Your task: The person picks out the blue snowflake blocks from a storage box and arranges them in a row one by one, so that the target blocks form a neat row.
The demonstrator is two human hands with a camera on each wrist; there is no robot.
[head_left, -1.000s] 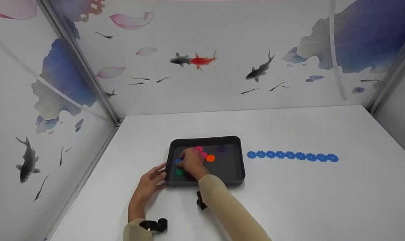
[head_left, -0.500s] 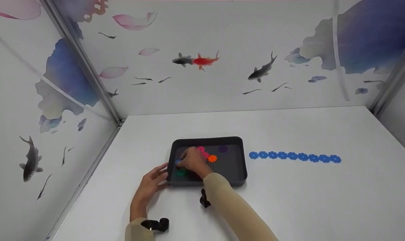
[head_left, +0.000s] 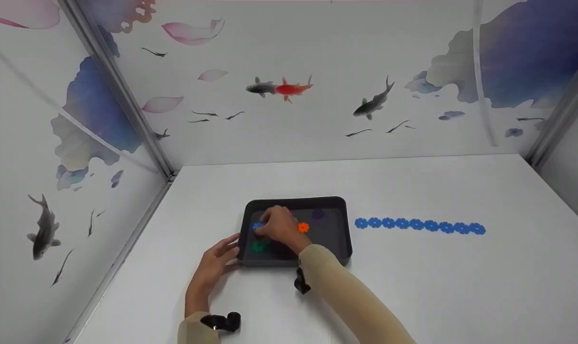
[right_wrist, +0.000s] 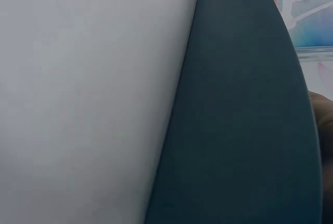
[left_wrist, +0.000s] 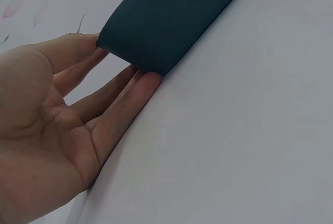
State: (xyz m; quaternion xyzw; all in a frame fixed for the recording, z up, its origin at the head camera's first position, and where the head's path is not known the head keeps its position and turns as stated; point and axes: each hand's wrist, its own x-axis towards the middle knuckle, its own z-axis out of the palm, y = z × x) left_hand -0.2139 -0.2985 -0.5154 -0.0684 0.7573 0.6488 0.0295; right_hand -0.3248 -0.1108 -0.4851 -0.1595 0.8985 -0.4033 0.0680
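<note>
In the head view, my right hand [head_left: 282,227] reaches into the dark rectangular tray [head_left: 296,263], its fingertips pinching a blue flower-shaped disc [head_left: 257,226] near the tray's left side. Just below it lies a green flower disc [head_left: 259,246]. An orange flower disc [head_left: 303,227] is right of the hand, and a purple one [head_left: 318,213] is at the back. Pink discs are mostly hidden behind the hand. My left hand [head_left: 211,266] steadies the tray's left front corner; in the left wrist view its extended fingertips [left_wrist: 148,83] touch the tray's outer wall [left_wrist: 171,21].
Right of the tray, several blue flower discs [head_left: 417,224] lie in a long row on the white table [head_left: 442,291]. Painted walls [head_left: 317,129] with fish stand behind and at the left. The tray's wall [right_wrist: 234,104] fills much of the right wrist view.
The right hand has shifted slightly back and right inside the tray, and the blue disc at its fingertips has moved back a little. More pink is covered now. The left hand stays at the corner.
</note>
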